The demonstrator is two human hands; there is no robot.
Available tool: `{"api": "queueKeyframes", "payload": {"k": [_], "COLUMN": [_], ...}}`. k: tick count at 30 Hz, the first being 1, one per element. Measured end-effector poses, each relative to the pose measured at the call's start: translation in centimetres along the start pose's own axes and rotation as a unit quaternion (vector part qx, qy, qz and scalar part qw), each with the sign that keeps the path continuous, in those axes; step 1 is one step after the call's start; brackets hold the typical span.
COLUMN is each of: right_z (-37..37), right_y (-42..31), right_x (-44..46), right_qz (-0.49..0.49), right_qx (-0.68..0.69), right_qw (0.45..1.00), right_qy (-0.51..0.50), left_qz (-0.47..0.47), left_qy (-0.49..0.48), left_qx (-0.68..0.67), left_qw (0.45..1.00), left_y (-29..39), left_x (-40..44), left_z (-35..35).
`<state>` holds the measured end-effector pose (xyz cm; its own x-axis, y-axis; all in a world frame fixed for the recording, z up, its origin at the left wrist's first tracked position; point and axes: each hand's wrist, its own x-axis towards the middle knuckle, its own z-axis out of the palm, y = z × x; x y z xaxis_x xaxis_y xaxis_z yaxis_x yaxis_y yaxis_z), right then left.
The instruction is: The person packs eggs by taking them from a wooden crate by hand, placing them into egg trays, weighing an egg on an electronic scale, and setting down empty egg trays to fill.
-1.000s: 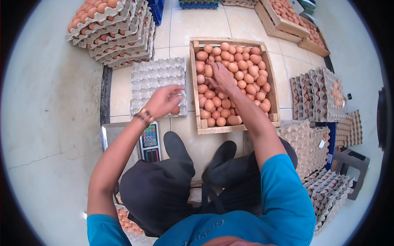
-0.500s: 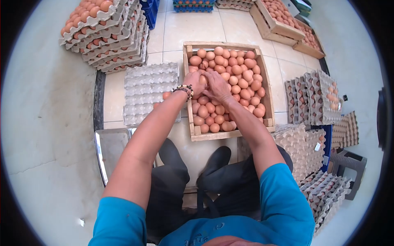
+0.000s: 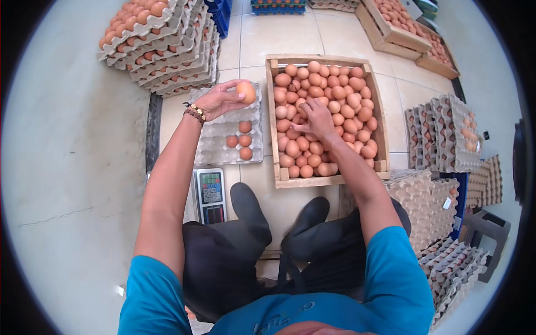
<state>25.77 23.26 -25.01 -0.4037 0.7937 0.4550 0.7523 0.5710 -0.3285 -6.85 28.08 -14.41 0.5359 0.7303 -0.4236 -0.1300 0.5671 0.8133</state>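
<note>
My left hand [image 3: 219, 101] is closed on a brown egg [image 3: 245, 92], held by the fingertips above the upper part of a grey egg tray [image 3: 209, 146]. Several brown eggs [image 3: 245, 140] sit in the tray's cups on its right side. To the right of the tray stands a wooden crate [image 3: 382, 134] piled with loose brown eggs. Over the left half of that pile is my right hand [image 3: 317, 118], its thumb and fingers apart and reaching down among the eggs. Its fingertips touch or nearly touch them; no egg is clearly gripped there.
A scale with a keypad [image 3: 210, 195] lies below the tray, near my boots [image 3: 249, 209]. Stacked trays of eggs [image 3: 173, 50] rise at the upper left. More filled trays [image 3: 444, 134] and empty-looking trays [image 3: 421, 204] stand at right. Other egg crates [image 3: 391, 33] are at the upper right.
Both hands were together over the crate. My left hand has moved left over the tray with an egg, while my right stays above the pile. The view has shifted slightly.
</note>
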Motion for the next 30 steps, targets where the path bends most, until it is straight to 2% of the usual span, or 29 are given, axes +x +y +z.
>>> {"api": "queueKeyframes", "payload": {"k": [2, 3, 5, 8, 12, 15, 18, 25, 27, 29, 30], "right_z": [0.2, 0.3, 0.5, 0.6, 0.5, 0.7, 0.6, -1.4, -0.5, -0.7, -0.8], "right_y": [0.0, -0.1, -0.1, -0.1, -0.3, -0.3, -0.5, -0.9, -0.2, 0.0, 0.0], "right_x": [0.0, 0.1, 0.0, -0.2, -0.1, -0.2, -0.3, -0.5, -0.9, -1.3, -1.3], "right_qz": [-0.005, -0.003, 0.001, 0.011, 0.022, 0.019, 0.022, 0.011, -0.020, -0.033, -0.033], "right_qx": [-0.013, -0.013, -0.016, -0.019, -0.014, -0.016, -0.015, -0.023, -0.036, -0.063, -0.063], "right_qw": [1.000, 1.000, 1.000, 1.000, 1.000, 1.000, 1.000, 0.995, 0.988, 0.984, 0.983], "right_qy": [-0.007, -0.006, -0.008, -0.004, -0.009, 0.003, 0.005, -0.093, -0.149, -0.161, -0.170], "left_qz": [-0.004, 0.004, 0.019, -0.013, 0.091, 0.057, 0.051, 0.042, 0.039, 0.011, 0.026], "left_qy": [0.067, 0.090, 0.127, 0.159, 0.149, 0.126, 0.151, 0.130, 0.140, 0.151, 0.161], "left_qx": [0.045, 0.163, 0.389, 0.464, 0.604, 0.677, 0.673, 0.640, 0.649, 0.664, 0.667], "left_qw": [0.997, 0.983, 0.912, 0.871, 0.777, 0.723, 0.722, 0.756, 0.747, 0.732, 0.727], "left_y": [-3.3, -5.2, -8.4, -10.8, -11.4, -11.6, -11.4, -11.6, -11.7, -11.2, -11.5], "left_x": [-0.2, -0.1, 0.0, -0.5, -0.3, 0.3, -0.1, -0.4, -0.1, -0.3, -0.1], "left_z": [-3.8, -5.8, -8.4, -8.4, -6.8, -6.5, -5.9, -6.4, -6.0, -5.4, -5.5]}}
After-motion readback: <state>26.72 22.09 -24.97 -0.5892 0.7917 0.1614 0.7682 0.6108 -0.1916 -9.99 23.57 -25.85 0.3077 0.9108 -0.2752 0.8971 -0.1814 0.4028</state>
